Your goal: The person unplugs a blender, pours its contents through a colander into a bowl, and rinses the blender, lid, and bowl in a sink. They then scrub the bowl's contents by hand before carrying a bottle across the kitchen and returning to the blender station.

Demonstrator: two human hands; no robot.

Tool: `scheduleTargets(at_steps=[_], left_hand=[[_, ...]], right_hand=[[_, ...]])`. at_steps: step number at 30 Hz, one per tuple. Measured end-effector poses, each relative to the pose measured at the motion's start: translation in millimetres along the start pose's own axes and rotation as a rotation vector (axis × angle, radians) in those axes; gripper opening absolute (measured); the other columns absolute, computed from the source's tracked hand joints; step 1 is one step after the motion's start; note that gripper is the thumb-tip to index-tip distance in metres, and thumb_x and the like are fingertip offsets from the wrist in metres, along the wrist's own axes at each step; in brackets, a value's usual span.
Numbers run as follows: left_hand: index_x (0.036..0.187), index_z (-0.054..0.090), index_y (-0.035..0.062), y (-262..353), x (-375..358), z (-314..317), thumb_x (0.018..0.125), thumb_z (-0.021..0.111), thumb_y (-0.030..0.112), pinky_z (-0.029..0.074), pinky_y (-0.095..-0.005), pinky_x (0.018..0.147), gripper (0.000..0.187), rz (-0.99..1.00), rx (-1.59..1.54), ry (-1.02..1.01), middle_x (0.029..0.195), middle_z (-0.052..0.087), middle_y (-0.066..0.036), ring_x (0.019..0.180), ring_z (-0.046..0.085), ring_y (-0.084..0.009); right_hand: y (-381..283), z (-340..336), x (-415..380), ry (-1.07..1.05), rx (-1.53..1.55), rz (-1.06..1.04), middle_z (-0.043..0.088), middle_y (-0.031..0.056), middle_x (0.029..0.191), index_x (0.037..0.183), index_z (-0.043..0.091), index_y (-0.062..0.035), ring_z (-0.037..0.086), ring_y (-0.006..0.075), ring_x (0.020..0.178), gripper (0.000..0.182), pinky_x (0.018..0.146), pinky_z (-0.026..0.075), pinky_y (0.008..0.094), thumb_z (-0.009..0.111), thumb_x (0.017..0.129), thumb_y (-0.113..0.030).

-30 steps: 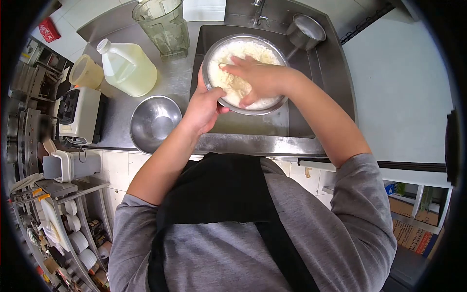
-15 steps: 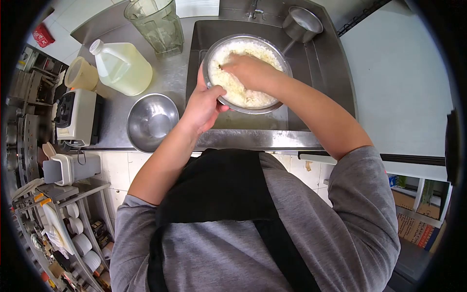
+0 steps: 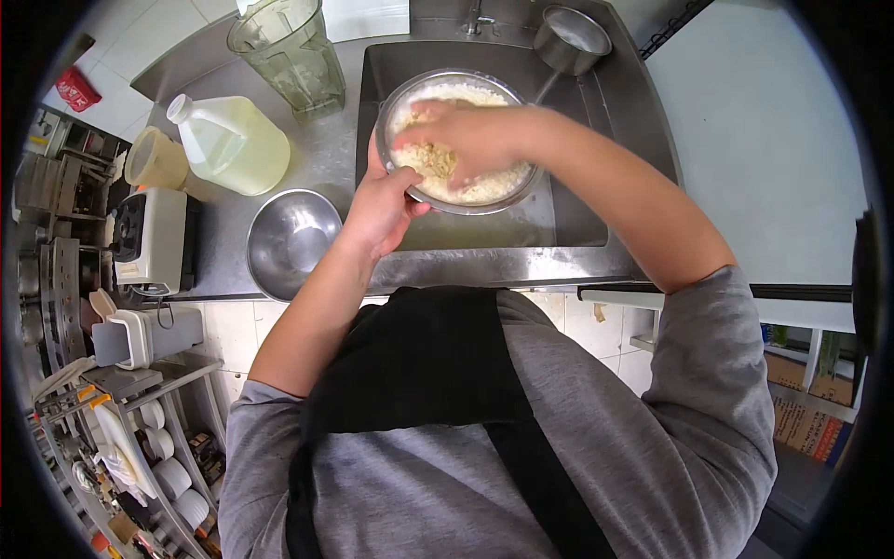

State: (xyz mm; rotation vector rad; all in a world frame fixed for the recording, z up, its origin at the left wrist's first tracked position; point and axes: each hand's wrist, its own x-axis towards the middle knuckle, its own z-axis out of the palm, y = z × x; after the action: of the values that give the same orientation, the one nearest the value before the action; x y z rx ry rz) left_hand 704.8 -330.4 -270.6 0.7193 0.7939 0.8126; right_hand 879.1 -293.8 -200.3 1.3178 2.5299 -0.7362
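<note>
A round metal bowl (image 3: 484,206) is held over the sink basin, filled with pale, wet-looking grains like rice (image 3: 480,191). My left hand (image 3: 377,207) grips its near left side, thumb over the rim and fingers underneath. Inside the bowl, my right hand (image 3: 466,140) has its fingers apart and touches the grains; motion blurs it, and its palm side is hidden. Where the grains are pushed aside near the thumb, a yellower patch shows. A second metal bowl (image 3: 291,238) rests on the counter, left of my left forearm.
Behind the bowl lies the sink (image 3: 577,168), with a tap (image 3: 477,17) and a metal pot (image 3: 571,42) at its back. On the left counter stand a jug of pale liquid (image 3: 233,149), a blender jar (image 3: 298,65), a plastic tub (image 3: 156,158) and a blender base (image 3: 154,238).
My right hand has shifted within the grains, its fingers now more spread, uncovering a yellower patch. The bowl has moved slightly left, still in my left hand.
</note>
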Motion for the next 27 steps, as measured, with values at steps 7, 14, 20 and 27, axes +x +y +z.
scheduleTargets(at_steps=[7,14,20,27], left_hand=[[0.148,0.016,0.0297,-6,-3,2,0.083,0.045,-0.005,0.048,-0.0223,0.049,0.079,0.055,-0.039,-0.003,0.12,0.051,-0.007,0.08,0.06,-0.0131],[0.148,0.012,0.0337,-14,-1,-3,0.083,0.042,-0.006,0.049,-0.0212,0.05,0.082,0.024,-0.037,-0.049,0.125,0.049,-0.004,0.083,0.059,-0.0115],[0.148,0.014,0.0324,-11,-4,3,0.082,0.045,-0.004,0.045,-0.0202,0.05,0.081,0.02,0.021,-0.004,0.123,0.049,-0.004,0.082,0.056,-0.0098],[0.144,0.024,0.0268,7,2,-4,0.08,0.046,-0.005,0.042,-0.0218,0.051,0.074,-0.007,-0.012,0.062,0.117,0.051,-0.007,0.08,0.056,-0.0137]], right_hand=[[8,58,21,0.21,-0.167,0.017,0.037,0.0082,0.145,0.113,0.065,-0.0203,0.039,0.0424,0.127,0.047,0.096,0.043,0.0529,0.073,0.068,-0.011],[9,55,25,0.21,-0.289,-0.023,0.062,0.0082,0.107,0.093,0.072,-0.0144,0.06,0.0313,0.103,0.02,0.081,0.052,0.0394,0.061,0.075,-0.013],[14,37,24,0.177,-0.37,-0.003,0.068,0.0092,0.089,0.09,0.071,-0.0146,0.067,0.0273,0.084,0.018,0.072,0.054,0.0414,0.062,0.075,-0.015],[21,-26,-6,0.113,-0.225,-0.054,0.02,0.0065,0.155,0.139,0.044,-0.0301,0.031,0.0356,0.136,0.076,0.107,0.036,0.0464,0.077,0.072,-0.022]])
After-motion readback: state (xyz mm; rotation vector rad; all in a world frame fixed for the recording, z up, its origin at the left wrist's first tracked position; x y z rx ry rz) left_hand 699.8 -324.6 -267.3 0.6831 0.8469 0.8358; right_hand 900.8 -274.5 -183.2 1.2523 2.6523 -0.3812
